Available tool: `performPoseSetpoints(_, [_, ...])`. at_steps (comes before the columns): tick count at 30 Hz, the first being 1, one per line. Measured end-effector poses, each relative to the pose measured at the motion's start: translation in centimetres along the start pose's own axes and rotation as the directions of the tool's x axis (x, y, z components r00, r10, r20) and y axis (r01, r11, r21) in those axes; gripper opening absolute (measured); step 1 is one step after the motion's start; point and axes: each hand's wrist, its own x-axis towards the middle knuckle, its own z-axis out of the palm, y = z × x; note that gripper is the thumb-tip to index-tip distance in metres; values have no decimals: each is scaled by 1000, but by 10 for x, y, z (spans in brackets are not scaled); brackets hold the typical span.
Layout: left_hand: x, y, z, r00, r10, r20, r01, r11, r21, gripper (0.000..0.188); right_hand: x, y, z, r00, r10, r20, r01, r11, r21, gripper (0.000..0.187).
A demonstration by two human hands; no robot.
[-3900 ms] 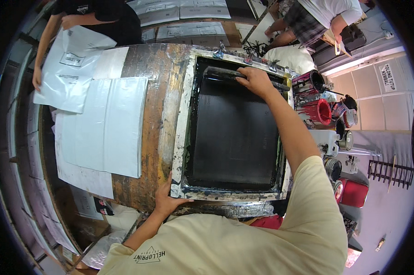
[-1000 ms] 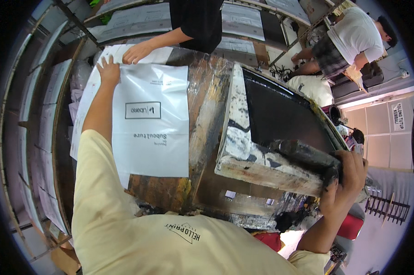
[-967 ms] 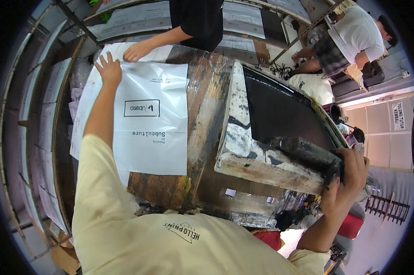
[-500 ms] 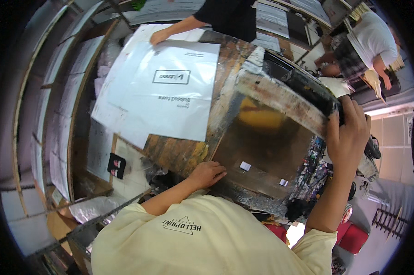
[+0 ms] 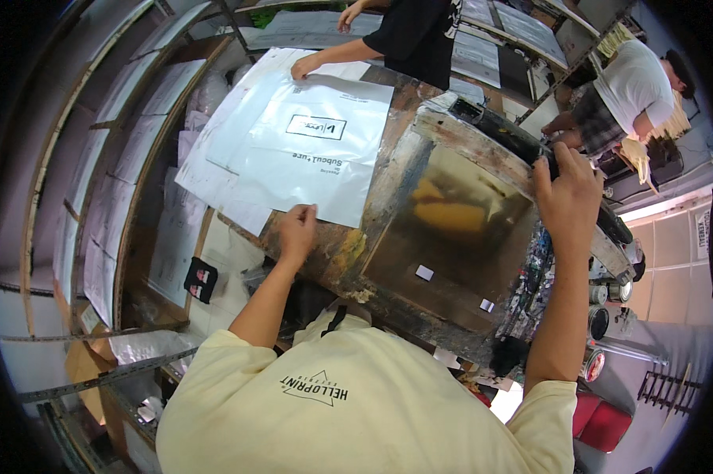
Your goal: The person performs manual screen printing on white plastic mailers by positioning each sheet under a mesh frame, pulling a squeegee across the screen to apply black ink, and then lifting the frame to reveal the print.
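Note:
My right hand grips the far edge of a paint-crusted screen frame, held tilted up off the table. Under the frame lies a shiny metal plate with two small white tabs on it. My left hand is at the near edge of a white plastic bag with a dark printed mark, fingers closed on that edge. The bag tops a pile of similar bags on the stained wooden table. A co-worker's hand in a black shirt rests on the bag's far corner.
Several paint cans and red containers stand at the right. Shelves with white sheets run down the left. A small black item lies below the table. A second person in a white shirt works at the far right.
My left hand has moved from the table's near edge up to the white bag's edge. The view has swung left; my right hand still holds the raised frame.

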Motion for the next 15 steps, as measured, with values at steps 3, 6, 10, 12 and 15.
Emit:
performPoseSetpoints(3, [19, 24, 30, 966, 256, 46, -256, 967, -3, 32, 11, -7, -5, 1000, -14, -9, 14, 999, 43, 31])
performPoseSetpoints(6, [60, 42, 65, 941, 301, 155, -316, 945, 80, 29, 19, -6, -11, 1000, -9, 9, 9, 999, 43, 31])
performPoseSetpoints(10, [117, 24, 104, 933, 281, 227, -341, 891, 300, 30, 29, -2, -10, 1000, 4, 29, -6, 999, 42, 33])
performPoseSetpoints(12, [135, 21, 117, 934, 312, 172, -356, 816, 455, 31, 33, 3, -8, 999, -28, -16, 29, 999, 44, 33])
performPoseSetpoints(15, [145, 18, 129, 928, 241, 283, -369, 695, 617, 32, 36, 3, -14, 1000, -3, 19, 2, 999, 45, 32])
